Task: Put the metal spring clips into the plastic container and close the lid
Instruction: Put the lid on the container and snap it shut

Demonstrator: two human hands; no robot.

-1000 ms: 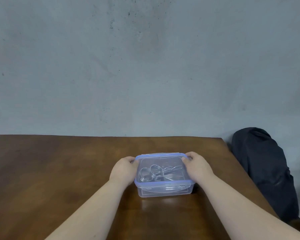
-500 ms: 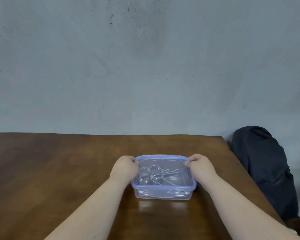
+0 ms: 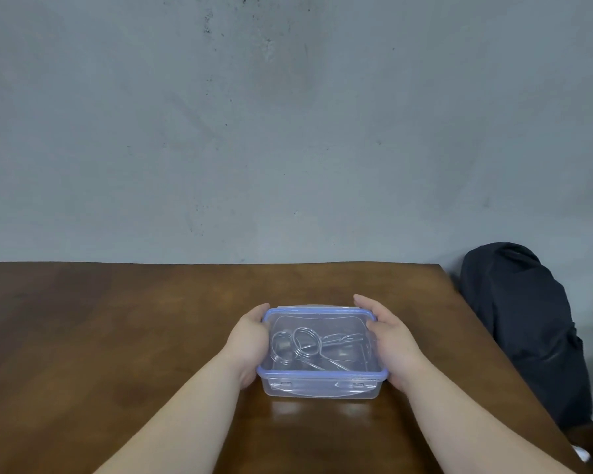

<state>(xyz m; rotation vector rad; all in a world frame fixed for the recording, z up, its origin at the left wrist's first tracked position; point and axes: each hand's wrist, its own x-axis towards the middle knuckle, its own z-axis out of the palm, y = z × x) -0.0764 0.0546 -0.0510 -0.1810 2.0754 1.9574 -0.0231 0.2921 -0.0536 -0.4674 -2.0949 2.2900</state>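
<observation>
On the table (image 3: 117, 336), both hands' grip slid nearer along container (image 3: 322, 388).

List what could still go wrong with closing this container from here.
1. The near latch flap looks folded down, but whether it has clicked shut cannot be seen; the lid might lift later.
2. Left hand and right hand squeeze the clear container from its two sides; uneven pressure could slide it on the glossy table.
3. The metal spring clips stand tall inside and may press against the lid.
</observation>
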